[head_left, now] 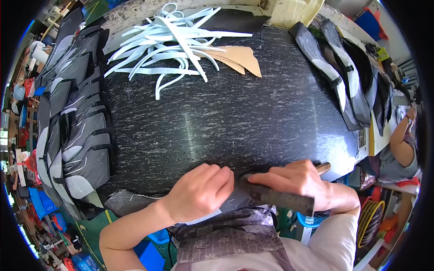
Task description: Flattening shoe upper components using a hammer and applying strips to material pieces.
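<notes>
At the near edge of the surface (217,117), one dark grey piece (129,203) seems to be in work. The left hand (199,192) lies over it, closed with curled fingers; whether it pinches the piece, I cannot tell. The right hand (296,180) is gripping a dark metal tool (282,198), with the index finger laid along it; a wooden handle (323,168) shows behind this hand and probably belongs to it. I judge that the work on this piece is begun but not finished, because both hands are close together on it.

The piece itself looks flat and flexible, with a rounded left end and a pale thread (142,197) lying loose along its edge. Its middle is hidden by the left hand and forearm.

Farther away, many grey and black pieces (86,167) overlap in a long row on the left side, and a smaller group of similar pieces (316,58) lies on the right. Which group is done and which one is left, it is not possible to say. At the far side there is a tangled heap of pale strips (158,52), apparently unused, partly over tan pieces (242,58) with a toothed edge.
</notes>
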A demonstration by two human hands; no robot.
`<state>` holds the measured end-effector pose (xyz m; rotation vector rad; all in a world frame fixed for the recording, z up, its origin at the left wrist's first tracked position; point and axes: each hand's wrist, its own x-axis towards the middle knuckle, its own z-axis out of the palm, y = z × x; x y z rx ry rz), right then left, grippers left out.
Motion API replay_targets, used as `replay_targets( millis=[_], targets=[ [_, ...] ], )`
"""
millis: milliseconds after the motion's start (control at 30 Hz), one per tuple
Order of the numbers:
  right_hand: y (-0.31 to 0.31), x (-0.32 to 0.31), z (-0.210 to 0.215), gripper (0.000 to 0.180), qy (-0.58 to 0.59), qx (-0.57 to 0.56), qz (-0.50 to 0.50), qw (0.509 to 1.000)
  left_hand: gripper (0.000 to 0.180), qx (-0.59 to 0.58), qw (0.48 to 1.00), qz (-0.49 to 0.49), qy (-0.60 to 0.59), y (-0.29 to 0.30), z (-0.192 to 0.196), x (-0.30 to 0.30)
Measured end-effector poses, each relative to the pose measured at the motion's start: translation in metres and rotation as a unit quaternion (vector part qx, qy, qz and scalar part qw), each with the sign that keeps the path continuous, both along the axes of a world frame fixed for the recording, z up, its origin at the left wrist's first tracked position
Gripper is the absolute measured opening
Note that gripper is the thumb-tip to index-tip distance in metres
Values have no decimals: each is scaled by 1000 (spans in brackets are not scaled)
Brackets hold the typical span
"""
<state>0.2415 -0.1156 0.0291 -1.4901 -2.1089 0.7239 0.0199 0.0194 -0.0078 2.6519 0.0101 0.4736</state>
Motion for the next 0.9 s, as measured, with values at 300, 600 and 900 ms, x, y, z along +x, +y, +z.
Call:
replay_targets(
  millis=[300,600,900],
  targets=[
    [19,-11,-1,32,-17,-5,-35,999,25,-42,997,72,1,8,6,-11],
    [24,-15,3,35,-34,24,-18,999,34,125,992,21,24,-11,4,-27],
    [30,-27,5,20,-115,21,5,993,23,-45,994,95,19,4,5,-32]
  ],
)
